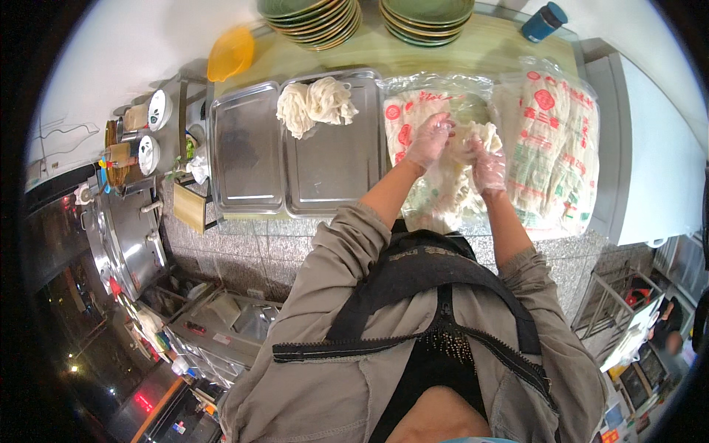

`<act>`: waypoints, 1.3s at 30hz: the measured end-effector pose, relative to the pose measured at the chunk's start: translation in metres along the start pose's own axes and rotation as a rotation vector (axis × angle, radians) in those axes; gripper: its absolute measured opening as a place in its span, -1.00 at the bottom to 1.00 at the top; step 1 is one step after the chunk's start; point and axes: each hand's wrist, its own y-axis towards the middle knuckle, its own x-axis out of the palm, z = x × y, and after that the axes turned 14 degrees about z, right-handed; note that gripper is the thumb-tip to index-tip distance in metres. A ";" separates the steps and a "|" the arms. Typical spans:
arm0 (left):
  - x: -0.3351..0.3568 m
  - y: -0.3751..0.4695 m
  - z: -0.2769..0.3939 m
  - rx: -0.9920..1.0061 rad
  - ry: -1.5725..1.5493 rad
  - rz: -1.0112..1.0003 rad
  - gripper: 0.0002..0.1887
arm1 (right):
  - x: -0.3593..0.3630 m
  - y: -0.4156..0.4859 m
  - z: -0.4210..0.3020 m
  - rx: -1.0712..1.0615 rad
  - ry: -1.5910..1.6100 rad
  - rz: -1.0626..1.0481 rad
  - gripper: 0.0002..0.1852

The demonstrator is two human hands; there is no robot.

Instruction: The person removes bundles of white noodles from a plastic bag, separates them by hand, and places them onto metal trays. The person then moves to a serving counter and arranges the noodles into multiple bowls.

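Note:
Both my hands wear clear plastic gloves. My right hand [488, 160] grips a bundle of white noodles [485, 133] above an opened clear plastic noodle bag [401, 119]. Just left of that bundle is my left hand [431, 141], fingers apart and partly curled over the bag. More noodles [462, 191] lie in the bag below my hands. On the right metal tray [333, 171], two noodle clumps [318, 105] sit side by side near the far edge. A second metal tray [246, 155] stands left of it with nothing on it.
A full noodle bag [548, 149] lies to the right, beside a white cabinet [653, 149]. Along the table's far side are two stacks of green plates [318, 25], a yellow plastic basket [231, 52] and a blue flask [544, 22]. A person [669, 326] is far off at lower right.

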 end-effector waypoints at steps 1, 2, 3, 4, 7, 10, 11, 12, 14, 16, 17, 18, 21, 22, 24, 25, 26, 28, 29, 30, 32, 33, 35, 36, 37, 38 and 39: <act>0.001 -0.002 0.001 0.008 -0.013 -0.008 -0.63 | -0.001 -0.005 -0.006 0.034 0.010 0.018 -0.71; 0.004 -0.004 0.002 0.054 -0.038 -0.072 -0.63 | -0.001 -0.012 -0.010 0.009 0.059 0.053 -0.72; 0.005 -0.005 0.002 0.111 -0.072 -0.135 -0.64 | 0.000 -0.019 -0.015 -0.018 0.107 0.087 -0.73; 0.007 -0.007 0.001 0.118 -0.074 -0.180 -0.65 | -0.001 -0.026 -0.020 -0.044 0.154 0.120 -0.73; 0.003 -0.012 -0.004 0.072 0.086 -0.352 -0.68 | -0.005 -0.044 -0.040 0.000 0.338 0.156 -0.76; -0.002 -0.012 -0.010 0.132 0.453 -0.301 -0.73 | -0.012 -0.065 -0.066 -0.057 0.398 0.134 -0.78; -0.003 -0.012 -0.012 0.130 0.539 -0.305 -0.73 | -0.014 -0.074 -0.075 -0.080 0.418 0.127 -0.78; -0.004 -0.012 -0.013 0.164 0.578 -0.327 -0.73 | -0.016 -0.080 -0.087 -0.060 0.449 0.108 -0.76; -0.004 -0.015 -0.014 0.375 0.930 -0.416 -0.73 | -0.014 -0.092 -0.107 -0.046 0.501 0.142 -0.75; -0.001 -0.025 -0.014 0.768 1.561 -0.531 -0.72 | -0.016 -0.107 -0.128 -0.047 0.527 0.126 -0.74; 0.000 -0.032 -0.013 0.752 1.610 -0.561 -0.71 | -0.017 -0.113 -0.138 -0.076 0.543 0.132 -0.70; 0.001 -0.039 -0.012 0.757 1.665 -0.595 -0.70 | -0.018 -0.117 -0.147 -0.104 0.560 0.138 -0.66; -0.001 -0.054 -0.009 0.808 1.721 -0.618 -0.67 | -0.025 -0.129 -0.176 -0.150 0.478 0.090 -0.57; -0.002 -0.055 -0.009 0.834 1.724 -0.627 -0.67 | -0.025 -0.134 -0.185 -0.202 0.492 0.077 -0.57; -0.005 -0.057 -0.010 0.778 1.666 -0.583 -0.66 | -0.028 -0.141 -0.208 -0.227 0.638 0.028 -0.55; -0.006 -0.057 -0.012 0.770 1.639 -0.567 -0.66 | -0.030 -0.143 -0.224 -0.248 0.706 -0.047 -0.53; -0.007 -0.059 -0.014 0.761 1.638 -0.575 -0.66 | -0.032 -0.145 -0.240 -0.263 0.773 -0.124 -0.51; -0.008 -0.063 -0.016 0.788 1.636 -0.587 -0.66 | -0.038 -0.145 -0.268 -0.332 0.811 -0.346 -0.43; -0.010 -0.065 -0.014 0.811 1.477 -0.438 -0.65 | -0.037 -0.141 -0.275 -0.373 0.806 -0.501 -0.44; -0.012 -0.067 -0.009 0.825 1.315 -0.298 -0.65 | -0.037 -0.138 -0.281 -0.381 0.779 -0.504 -0.45; -0.019 -0.064 0.011 0.753 1.168 -0.291 -0.66 | -0.033 -0.136 -0.275 -0.433 0.728 -0.311 -0.49; -0.028 -0.061 0.029 0.605 1.127 -0.228 -0.66 | -0.032 -0.135 -0.269 -0.505 0.565 -0.163 -0.51; -0.050 -0.060 0.069 0.264 0.977 -0.112 -0.62 | -0.022 -0.123 -0.258 -0.443 0.499 -0.257 -0.55; -0.055 -0.063 0.088 0.358 0.931 -0.108 -0.58 | -0.015 -0.117 -0.250 -0.409 0.512 -0.300 -0.58; -0.059 -0.066 0.108 0.430 0.887 -0.095 -0.54 | -0.008 -0.113 -0.244 -0.376 0.524 -0.344 -0.61; -0.059 -0.073 0.126 0.499 0.840 -0.083 -0.48 | -0.004 -0.111 -0.236 -0.302 0.524 -0.320 -0.71; -0.050 -0.080 0.140 0.737 0.723 -0.178 -0.45 | 0.001 -0.109 -0.228 -0.249 0.520 -0.322 -0.80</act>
